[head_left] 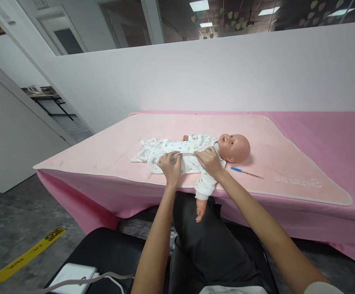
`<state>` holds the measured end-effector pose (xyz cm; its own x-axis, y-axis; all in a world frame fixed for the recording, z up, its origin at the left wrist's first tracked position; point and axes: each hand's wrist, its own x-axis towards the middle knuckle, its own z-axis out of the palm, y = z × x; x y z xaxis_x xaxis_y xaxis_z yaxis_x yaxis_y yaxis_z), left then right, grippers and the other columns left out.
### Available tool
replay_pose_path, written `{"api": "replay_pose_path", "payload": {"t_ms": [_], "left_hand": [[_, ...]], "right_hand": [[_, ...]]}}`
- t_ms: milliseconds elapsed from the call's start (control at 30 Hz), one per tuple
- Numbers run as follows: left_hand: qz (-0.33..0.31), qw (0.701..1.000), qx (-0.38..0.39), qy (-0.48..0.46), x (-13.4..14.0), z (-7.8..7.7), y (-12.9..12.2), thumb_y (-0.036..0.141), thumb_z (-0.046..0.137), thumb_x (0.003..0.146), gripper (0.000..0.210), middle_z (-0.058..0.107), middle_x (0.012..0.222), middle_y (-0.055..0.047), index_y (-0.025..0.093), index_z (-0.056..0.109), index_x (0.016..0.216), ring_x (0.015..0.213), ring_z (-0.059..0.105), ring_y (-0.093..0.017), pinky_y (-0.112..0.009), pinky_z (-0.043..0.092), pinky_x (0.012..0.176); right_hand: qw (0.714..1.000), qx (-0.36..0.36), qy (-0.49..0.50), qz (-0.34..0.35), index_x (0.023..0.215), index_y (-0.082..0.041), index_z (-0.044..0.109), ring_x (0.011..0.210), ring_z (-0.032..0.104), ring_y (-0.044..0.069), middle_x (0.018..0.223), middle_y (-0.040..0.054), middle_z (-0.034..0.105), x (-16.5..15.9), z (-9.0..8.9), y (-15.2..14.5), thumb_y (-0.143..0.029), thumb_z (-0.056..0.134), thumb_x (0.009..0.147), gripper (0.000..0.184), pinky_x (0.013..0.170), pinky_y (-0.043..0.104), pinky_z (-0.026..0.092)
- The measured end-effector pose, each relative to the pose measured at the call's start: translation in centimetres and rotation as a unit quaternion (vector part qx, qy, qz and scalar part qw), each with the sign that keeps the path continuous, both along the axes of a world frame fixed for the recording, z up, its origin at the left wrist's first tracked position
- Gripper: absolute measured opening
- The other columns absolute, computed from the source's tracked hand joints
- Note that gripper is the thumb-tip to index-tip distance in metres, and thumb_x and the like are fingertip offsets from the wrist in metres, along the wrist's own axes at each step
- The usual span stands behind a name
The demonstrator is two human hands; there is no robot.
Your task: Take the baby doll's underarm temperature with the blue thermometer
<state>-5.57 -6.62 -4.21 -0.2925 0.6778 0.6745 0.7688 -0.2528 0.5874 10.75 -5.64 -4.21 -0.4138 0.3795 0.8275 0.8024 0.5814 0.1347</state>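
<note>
A bald baby doll (238, 148) lies on its back, its head to the right and its legs to the left. It wears a white patterned romper (168, 147). My left hand (170, 164) pinches the romper's front edge near the waist. Higher up, at the chest, my right hand (209, 161) has its fingers closed on the same edge, which is stretched straight between both hands. One doll arm (200, 209) hangs over the table's front edge. Beside the doll's head lies a thin stick with a blue handle (236, 169), perhaps a thermometer; its kind is unclear.
A pale pink mat (104, 147) with white lettering covers much of the table, over a darker pink cloth (333, 151). A white wall with glass above stands behind. On the black chair (113, 249) at lower left are a white device (72, 277) and a cable.
</note>
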Motion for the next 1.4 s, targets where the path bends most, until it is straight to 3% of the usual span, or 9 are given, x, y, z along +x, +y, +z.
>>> {"api": "replay_pose_path", "payload": {"t_ms": [267, 500, 900, 1067, 1133, 1233, 1300, 1400], "left_hand": [[0.002, 1.0, -0.013, 0.003, 0.0, 0.0, 0.0, 0.031, 0.053, 0.079, 0.013, 0.062, 0.083, -0.003, 0.024, 0.063, 0.08, 0.089, 0.053, -0.021, -0.036, 0.03, 0.086], [0.011, 1.0, -0.01, 0.009, 0.1, 0.1, -0.1, 0.029, 0.052, 0.079, 0.013, 0.062, 0.082, -0.003, 0.024, 0.063, 0.079, 0.088, 0.053, -0.022, -0.036, 0.031, 0.084], [0.031, 0.999, -0.006, -0.015, 0.1, 0.0, -0.1, 0.019, 0.049, 0.075, 0.017, 0.06, 0.087, -0.004, 0.024, 0.064, 0.08, 0.092, 0.051, -0.024, -0.042, 0.029, 0.088], [0.078, 0.994, 0.062, -0.043, -0.5, 0.1, 0.2, 0.004, 0.04, 0.066, 0.03, 0.055, 0.082, -0.006, 0.021, 0.062, 0.078, 0.092, 0.049, -0.024, -0.043, 0.031, 0.088], [0.034, 0.995, 0.086, -0.034, -0.6, 0.7, 0.8, 0.004, 0.041, 0.067, 0.029, 0.055, 0.081, -0.006, 0.02, 0.062, 0.077, 0.089, 0.05, -0.022, -0.04, 0.034, 0.086], [-0.105, 0.991, 0.077, -0.028, 0.0, 2.3, 2.1, 0.015, 0.049, 0.073, 0.019, 0.058, 0.087, -0.005, 0.019, 0.062, 0.086, 0.086, 0.052, -0.019, -0.034, 0.041, 0.08], [-0.222, 0.974, 0.016, -0.032, 0.8, 3.5, 3.0, 0.027, 0.058, 0.072, 0.023, 0.06, 0.094, -0.004, 0.019, 0.062, 0.094, 0.086, 0.055, -0.017, -0.03, 0.044, 0.078], [-0.395, 0.909, -0.128, 0.045, 2.1, 4.9, 4.1, 0.04, 0.068, 0.064, 0.033, 0.063, 0.097, -0.004, 0.021, 0.066, 0.091, 0.089, 0.056, -0.017, -0.028, 0.044, 0.08]], "right_hand": [[0.999, -0.037, 0.013, 0.005, 0.082, -0.016, 0.062, 0.062, 0.045, 0.015, 0.059, 0.002, 0.056, -0.1, -0.1, 0.1, -0.016, 0.037, 0.091, 0.026, 0.069, 0.03, 0.03], [1.0, -0.011, -0.001, 0.006, 0.078, -0.018, 0.062, 0.061, 0.042, 0.014, 0.057, 0.0003, 0.053, 0.0, 0.0, 0.0, -0.009, 0.037, 0.088, 0.028, 0.07, 0.03, 0.028], [1.0, -0.003, -0.002, -0.013, 0.092, -0.023, 0.066, 0.061, 0.04, 0.014, 0.058, 0.0002, 0.051, 0.1, -0.2, 0.3, -0.007, 0.04, 0.085, 0.031, 0.069, 0.032, 0.028], [1.0, 0.005, 0.026, -0.011, 0.109, -0.017, 0.06, 0.076, 0.049, 0.017, 0.075, 0.0052, 0.059, 1.6, 0.7, -2.4, -0.008, 0.04, 0.082, 0.035, 0.078, 0.034, 0.036], [0.999, 0.018, 0.029, 0.003, 0.113, -0.015, 0.057, 0.089, 0.051, 0.018, 0.089, 0.0076, 0.062, 3.7, 0.7, -4.9, -0.006, 0.04, 0.08, 0.038, 0.089, 0.036, 0.037], [0.995, 0.019, 0.078, -0.059, 0.105, -0.014, 0.06, 0.09, 0.053, 0.018, 0.091, 0.0079, 0.062, 8.3, -0.4, -9.0, -0.008, 0.046, 0.079, 0.03, 0.094, 0.038, 0.038], [0.984, -0.013, 0.09, -0.15, 0.096, -0.015, 0.062, 0.085, 0.055, 0.019, 0.086, 0.0072, 0.063, 11.8, -1.7, -11.3, -0.011, 0.047, 0.08, 0.022, 0.094, 0.04, 0.038], [0.956, -0.108, 0.087, -0.259, 0.091, -0.016, 0.063, 0.082, 0.056, 0.021, 0.085, 0.007, 0.065, 16.3, -3.4, -13.6, -0.02, 0.046, 0.083, 0.02, 0.086, 0.041, 0.041]]}}
